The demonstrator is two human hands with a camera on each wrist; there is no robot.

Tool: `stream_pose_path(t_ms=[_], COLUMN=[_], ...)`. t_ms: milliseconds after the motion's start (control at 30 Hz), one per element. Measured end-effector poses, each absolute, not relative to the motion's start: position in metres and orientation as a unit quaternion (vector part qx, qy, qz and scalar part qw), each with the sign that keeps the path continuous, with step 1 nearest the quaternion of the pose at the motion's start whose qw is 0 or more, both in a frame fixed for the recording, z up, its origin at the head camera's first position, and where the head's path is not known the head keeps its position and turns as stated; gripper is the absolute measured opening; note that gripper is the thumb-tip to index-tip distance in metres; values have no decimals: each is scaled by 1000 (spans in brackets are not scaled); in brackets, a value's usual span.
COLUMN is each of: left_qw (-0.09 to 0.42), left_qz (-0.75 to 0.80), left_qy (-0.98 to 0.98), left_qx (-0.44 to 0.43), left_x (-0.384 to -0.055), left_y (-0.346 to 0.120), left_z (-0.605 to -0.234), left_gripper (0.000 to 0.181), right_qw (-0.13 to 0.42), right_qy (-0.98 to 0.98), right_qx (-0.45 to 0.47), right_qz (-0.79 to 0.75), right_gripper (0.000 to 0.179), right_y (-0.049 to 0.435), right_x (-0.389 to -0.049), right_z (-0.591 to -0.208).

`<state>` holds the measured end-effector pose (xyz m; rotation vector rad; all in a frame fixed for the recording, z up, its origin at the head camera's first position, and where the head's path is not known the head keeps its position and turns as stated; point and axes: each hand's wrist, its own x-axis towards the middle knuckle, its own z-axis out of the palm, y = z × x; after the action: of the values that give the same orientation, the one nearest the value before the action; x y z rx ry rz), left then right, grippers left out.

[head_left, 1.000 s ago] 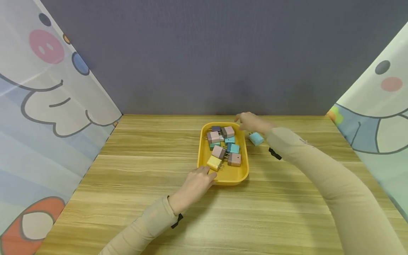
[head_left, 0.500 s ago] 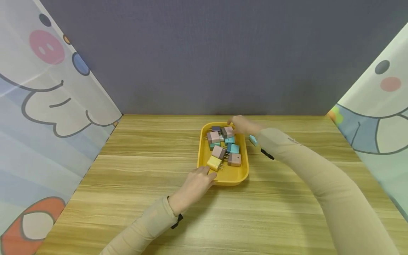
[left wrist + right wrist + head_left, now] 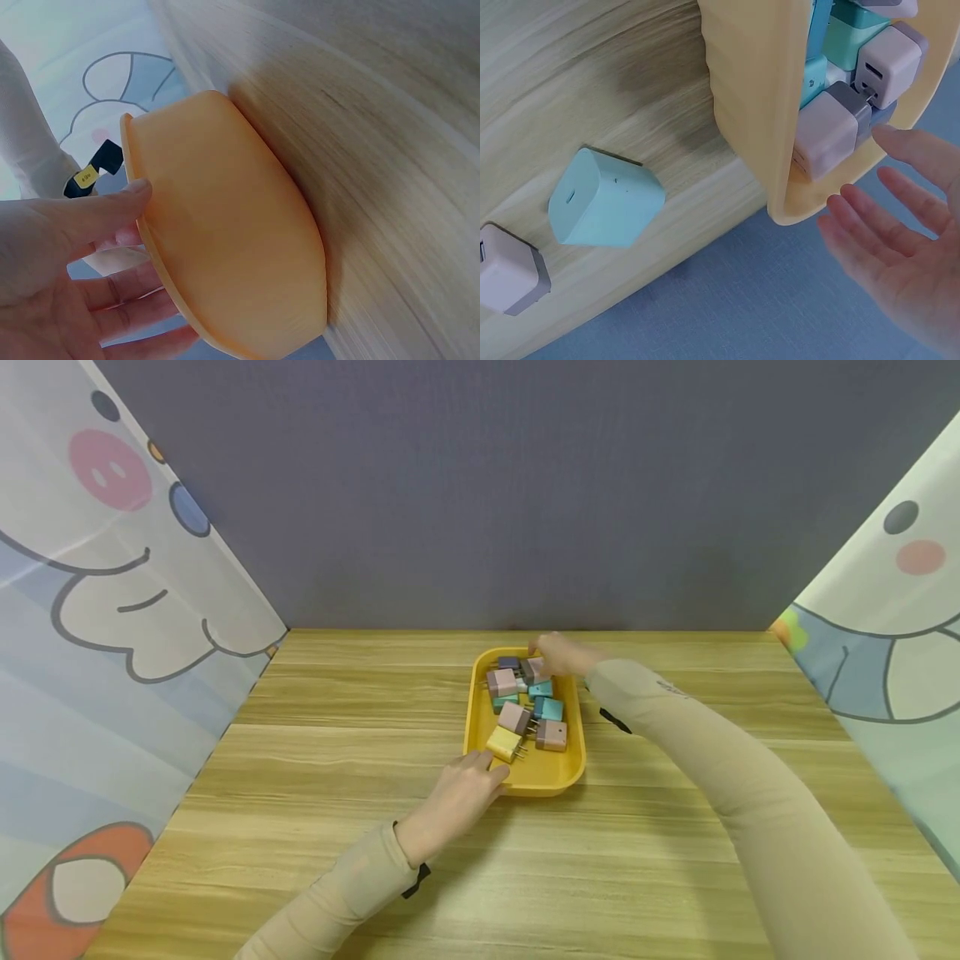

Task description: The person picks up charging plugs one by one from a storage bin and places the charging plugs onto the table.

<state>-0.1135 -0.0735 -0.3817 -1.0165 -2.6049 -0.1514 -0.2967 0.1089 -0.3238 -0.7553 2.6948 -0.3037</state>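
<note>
A yellow tray point(image 3: 470, 718) sits on the table, filled with several plug-in chargers, among them a yellow one point(image 3: 505, 744) and a teal one point(image 3: 550, 709). My left hand point(image 3: 459, 792) grips its near left corner; the left wrist view shows the thumb outside the tray wall point(image 3: 232, 232) and the fingers around the rim. Over the far right corner, my right hand point(image 3: 564, 654) is spread with slightly bent fingers. In the right wrist view its fingertips are close to a pink-and-grey charger point(image 3: 826, 135) inside the tray, with nothing held.
On the table right of the tray lie a light blue charger point(image 3: 607, 196) and a pink-and-grey charger point(image 3: 511, 270), both covered by my right arm in the head view. A grey panel point(image 3: 480, 493) rises behind the table, with cartoon-printed sheets point(image 3: 150, 635) at the sides.
My right hand has moved left, from beside the right rim to over the tray's far right corner. Its arm now covers the light blue charger. Left hand and tray stay put.
</note>
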Motion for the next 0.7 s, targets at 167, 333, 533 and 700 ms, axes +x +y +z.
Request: stream_pose_path(t_ms=[167, 333, 533, 700], left_qw=[168, 170, 171, 172], left_qz=[-52, -49, -49, -52], left_qy=[-917, -917, -917, -916], left_qx=[-358, -358, -357, -358], left_x=[-114, -115, -115, -115], left_y=[-73, -72, -72, -71], left_z=[-383, -384, -384, -385], left_gripper=[14, 14, 14, 14], right_qw=[161, 152, 159, 155], right_qy=[945, 948, 950, 951], right_qx=[-264, -266, -255, -256], right_qz=[-107, -88, -86, -80], right_gripper=[42, 40, 39, 39], right_y=[106, 103, 100, 99], right_x=[-299, -300, -301, -303], right_z=[-327, -329, -334, -336])
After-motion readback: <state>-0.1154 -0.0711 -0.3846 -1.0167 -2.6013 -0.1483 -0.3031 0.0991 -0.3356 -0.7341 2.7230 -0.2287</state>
